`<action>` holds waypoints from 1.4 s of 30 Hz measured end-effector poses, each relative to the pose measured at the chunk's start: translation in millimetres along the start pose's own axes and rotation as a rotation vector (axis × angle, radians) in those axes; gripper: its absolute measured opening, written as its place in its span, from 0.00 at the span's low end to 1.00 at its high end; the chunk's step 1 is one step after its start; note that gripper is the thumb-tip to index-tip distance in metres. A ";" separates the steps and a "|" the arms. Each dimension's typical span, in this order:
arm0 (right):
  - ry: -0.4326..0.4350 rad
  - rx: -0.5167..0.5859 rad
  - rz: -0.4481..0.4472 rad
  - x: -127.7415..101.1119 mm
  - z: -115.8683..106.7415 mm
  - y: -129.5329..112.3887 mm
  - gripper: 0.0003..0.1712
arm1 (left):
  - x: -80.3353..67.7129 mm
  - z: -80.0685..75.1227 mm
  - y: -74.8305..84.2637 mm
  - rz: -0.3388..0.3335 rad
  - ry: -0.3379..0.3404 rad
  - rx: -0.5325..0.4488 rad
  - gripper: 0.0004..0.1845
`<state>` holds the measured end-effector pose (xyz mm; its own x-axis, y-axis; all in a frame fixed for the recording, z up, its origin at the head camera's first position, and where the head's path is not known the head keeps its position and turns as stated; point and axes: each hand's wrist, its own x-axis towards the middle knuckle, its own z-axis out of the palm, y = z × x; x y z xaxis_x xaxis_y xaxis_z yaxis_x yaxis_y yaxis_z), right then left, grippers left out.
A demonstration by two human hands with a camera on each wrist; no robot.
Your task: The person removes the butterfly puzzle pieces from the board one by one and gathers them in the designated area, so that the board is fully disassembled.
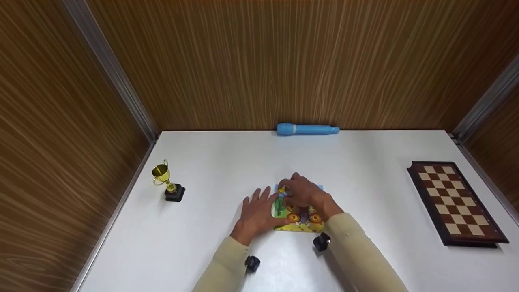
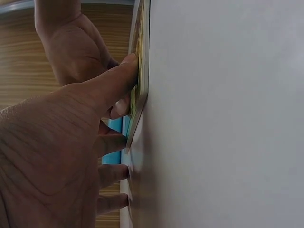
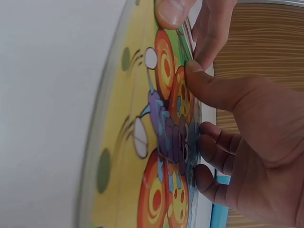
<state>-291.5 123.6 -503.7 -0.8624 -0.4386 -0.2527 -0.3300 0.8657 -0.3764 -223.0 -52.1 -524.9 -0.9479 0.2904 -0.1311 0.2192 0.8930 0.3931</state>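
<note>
A colourful puzzle board (image 1: 301, 225) with a butterfly picture (image 3: 164, 137) lies flat on the white table (image 1: 365, 170), near its front middle. My left hand (image 1: 257, 211) lies spread on the table at the board's left edge, and its thumb (image 2: 118, 78) presses on that edge (image 2: 140, 71). My right hand (image 1: 303, 194) sits on top of the board with curled fingers. Its thumb and fingertips (image 3: 204, 135) pinch a puzzle piece in the butterfly picture. Much of the board is hidden under that hand in the head view.
A blue torch-shaped cylinder (image 1: 307, 129) lies at the table's back edge. A small gold trophy (image 1: 167, 180) stands at the left, and a folded chessboard (image 1: 454, 202) lies at the right. Wood-panelled walls close in the back and both sides.
</note>
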 end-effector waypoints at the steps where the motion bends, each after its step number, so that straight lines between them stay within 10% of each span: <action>1: -0.002 0.007 0.005 0.0 -1.2 -0.2 0.27 | 0.1 0.0 0.4 0.001 0.002 -0.004 0.49; 17: -0.052 0.017 0.047 5.8 -8.2 -2.2 0.28 | 1.7 0.1 3.8 0.014 -0.010 -0.034 0.51; 42: 0.157 0.213 -0.124 -4.9 10.9 15.8 0.22 | 0.4 0.1 -1.2 -0.005 -0.002 -0.035 0.50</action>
<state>-288.3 136.8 -518.2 -0.8750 -0.4806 -0.0583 -0.3627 0.7305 -0.5786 -223.7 -53.0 -525.5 -0.9484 0.2870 -0.1348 0.2064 0.8816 0.4245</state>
